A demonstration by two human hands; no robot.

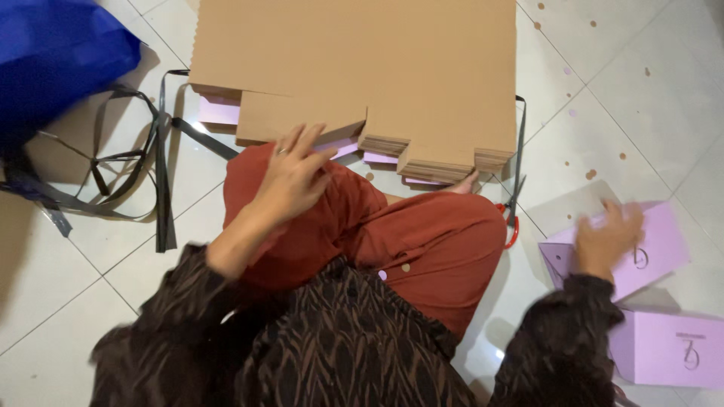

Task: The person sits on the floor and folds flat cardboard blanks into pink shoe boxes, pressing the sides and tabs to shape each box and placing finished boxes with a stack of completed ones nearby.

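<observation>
Fingers of your left hand (292,175) were spread at the near edge of the cardboard stack (354,75); your right hand (607,237) lay flat, blurred, on a lilac box (656,252).

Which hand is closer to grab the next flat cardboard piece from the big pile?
Probably the left hand: it hovers right at the near edge of the stack of flat cardboard sheets. The right hand is off on a pink box.

Only one view is given, shot from a head-worn camera pointed steeply down at the tiled floor (45,301). The lap is seen close up, with the cardboard stack (362,68) framed along the top edge.
</observation>
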